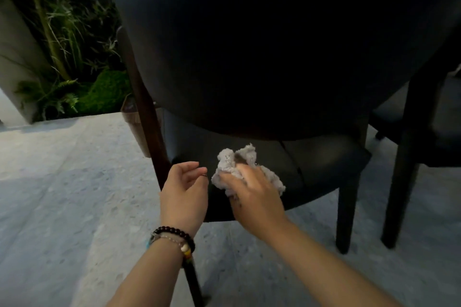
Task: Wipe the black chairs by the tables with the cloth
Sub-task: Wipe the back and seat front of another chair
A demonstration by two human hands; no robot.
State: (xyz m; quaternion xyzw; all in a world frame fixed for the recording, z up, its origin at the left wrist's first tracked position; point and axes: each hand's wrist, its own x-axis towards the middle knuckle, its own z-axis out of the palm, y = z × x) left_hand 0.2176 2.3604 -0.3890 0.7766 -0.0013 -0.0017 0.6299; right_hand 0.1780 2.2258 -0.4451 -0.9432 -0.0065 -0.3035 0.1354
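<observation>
Your right hand [254,197] had the crumpled grey fluffy cloth [245,169] bunched under the fingers, pressed on the dark padded seat [311,172] of the black upholstered chair w/ the curved backrest [249,45]. Grip: fingers curled over the wad, pinning it to the seat near the rear edge, just below the backrest's lower rim. Couldn't tell how much cloth sat under the palm.

Your left hand [184,192], w/ the dark beaded bracelet [174,237] at the wrist, hovered just beside the cloth, holding nothing, fingers loosely curved, thumb apart. It was near the chair's dark wooden rear leg [147,112] but I couldn't tell if it touched the seat.

Step, as I judge it: wiping the seat of this chair, at the back-left part. Backrest looked untouched by the cloth at this pt, tho dust didn't show either way in that low light.

Next move prob calls for sweeping the cloth across the seat toward the right side, keeping it flat enough to cover ground, not a tight ball. Then up the backrest. A second black chair [424,132] stood to the right, close by, so more work was left. Pale speckled stone floor [62,182] below; green plants [74,45] behind at left.
</observation>
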